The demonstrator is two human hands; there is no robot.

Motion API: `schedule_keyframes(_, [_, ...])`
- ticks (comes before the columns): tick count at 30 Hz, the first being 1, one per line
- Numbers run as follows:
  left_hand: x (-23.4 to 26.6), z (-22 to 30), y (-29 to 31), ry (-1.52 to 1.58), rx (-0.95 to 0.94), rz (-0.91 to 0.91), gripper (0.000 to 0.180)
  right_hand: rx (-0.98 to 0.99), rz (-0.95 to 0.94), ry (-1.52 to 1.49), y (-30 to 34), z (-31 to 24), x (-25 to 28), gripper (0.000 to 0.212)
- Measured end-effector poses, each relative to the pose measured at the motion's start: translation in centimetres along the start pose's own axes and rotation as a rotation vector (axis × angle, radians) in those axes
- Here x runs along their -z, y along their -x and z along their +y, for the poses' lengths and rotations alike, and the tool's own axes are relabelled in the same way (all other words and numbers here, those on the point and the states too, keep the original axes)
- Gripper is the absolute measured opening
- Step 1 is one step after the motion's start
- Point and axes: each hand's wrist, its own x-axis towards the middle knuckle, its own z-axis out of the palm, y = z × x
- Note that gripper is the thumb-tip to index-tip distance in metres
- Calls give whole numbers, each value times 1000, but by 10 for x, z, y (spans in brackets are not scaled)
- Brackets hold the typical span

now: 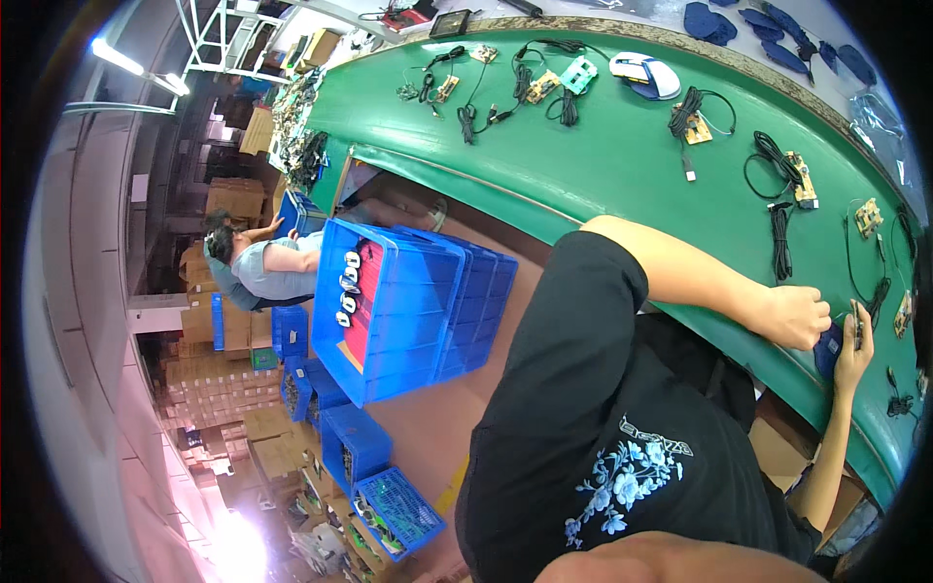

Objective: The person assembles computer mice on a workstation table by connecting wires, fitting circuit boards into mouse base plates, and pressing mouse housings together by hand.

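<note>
At the near edge of the green table (622,165), toward the right, my two hands are close together. My left hand (795,317) is closed, fingers curled in, and whatever it may hold is hidden. Just beside it, my right hand (851,361) grips a small, dark, thin piece (858,328) between thumb and fingers; its kind cannot be made out. A dark blue curved piece (828,352) shows between the hands, touching or very near the right palm. Close by lie a black coiled cable (781,243) and a small tan circuit board (868,218).
Across the table are circuit boards with black cables (692,124), a green part (579,75) and a white-and-blue mouse (645,76). Dark blue pieces (711,23) lie beyond the far ledge. Stacked blue crates (418,311) stand left; another person (277,262) works behind them.
</note>
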Motion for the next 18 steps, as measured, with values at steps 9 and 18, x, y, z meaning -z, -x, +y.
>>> schedule_keyframes(9, [35,11,-24,332,403,-138,12,25,72,-38,-6,-68,2,24])
schedule_keyframes(18, [-2,22,-58,703,592,-42,9,74,99,-99,14,-56,43,17])
